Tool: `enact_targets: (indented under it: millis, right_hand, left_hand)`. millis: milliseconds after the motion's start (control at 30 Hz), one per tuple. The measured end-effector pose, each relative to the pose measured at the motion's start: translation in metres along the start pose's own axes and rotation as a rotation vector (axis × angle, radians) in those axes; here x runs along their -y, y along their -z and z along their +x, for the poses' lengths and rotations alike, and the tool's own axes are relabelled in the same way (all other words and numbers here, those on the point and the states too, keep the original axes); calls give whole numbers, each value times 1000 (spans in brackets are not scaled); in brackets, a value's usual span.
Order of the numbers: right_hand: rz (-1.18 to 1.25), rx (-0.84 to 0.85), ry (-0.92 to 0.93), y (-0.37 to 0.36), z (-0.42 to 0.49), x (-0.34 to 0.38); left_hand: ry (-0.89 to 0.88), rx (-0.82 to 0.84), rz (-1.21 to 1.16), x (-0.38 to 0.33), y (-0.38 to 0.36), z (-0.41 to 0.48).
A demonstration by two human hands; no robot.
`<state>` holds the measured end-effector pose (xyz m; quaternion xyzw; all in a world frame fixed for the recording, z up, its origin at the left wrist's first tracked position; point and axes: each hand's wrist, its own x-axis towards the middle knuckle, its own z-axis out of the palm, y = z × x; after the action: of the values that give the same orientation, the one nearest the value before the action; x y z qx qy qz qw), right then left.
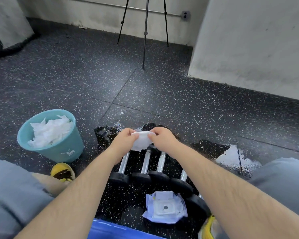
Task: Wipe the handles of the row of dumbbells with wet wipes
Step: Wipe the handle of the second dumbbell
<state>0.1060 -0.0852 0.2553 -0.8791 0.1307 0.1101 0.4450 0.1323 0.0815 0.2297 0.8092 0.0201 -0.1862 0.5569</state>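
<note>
A white wet wipe (141, 141) hangs between my two hands above the far ends of the dumbbells. My left hand (125, 138) pinches its left top edge and my right hand (162, 138) pinches its right top edge. Below them a row of several black dumbbells (146, 163) with chrome handles lies on the speckled floor, running toward me; my right forearm hides the ones farthest right. The wet wipes pack (165, 207), white with its flap open, lies on the floor close to me.
A teal bin (62, 149) full of used white wipes stands at the left. Yellow shoes (63, 171) sit beside my grey-clad knees. A tripod (145, 31) stands ahead by the wall. A wet patch (235, 157) shines on the floor at the right.
</note>
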Motion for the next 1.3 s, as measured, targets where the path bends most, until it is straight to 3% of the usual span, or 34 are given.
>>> enact_targets:
  millis: [233, 433, 567, 700, 867, 967, 1067, 1233, 1300]
  right_hand:
    - [281, 5, -237, -69, 30, -43]
    - [223, 151, -311, -133, 61, -94]
    - [202, 196, -233, -174, 86, -104]
    - [201, 180, -225, -195, 106, -108]
    - [245, 233, -227, -212, 130, -120]
    - [246, 256, -261, -215, 131, -127]
    - [330, 213, -363, -216, 129, -133]
    - [389, 260, -434, -215, 123, -136]
    - [399, 279, -464, -216, 125, -136]
  left_hand:
    - [321, -86, -299, 60, -9, 22]
    - [417, -216, -107, 137, -15, 55]
    - [479, -326, -138, 161, -31, 88]
    - [427, -329, 43, 173, -41, 125]
    - [418, -380, 470, 215, -47, 149]
    - [283, -312, 671, 226, -55, 150]
    - [287, -255, 532, 224, -59, 156]
    - [545, -109, 88, 224, -53, 170]
    - [604, -60, 17, 225, -49, 174]
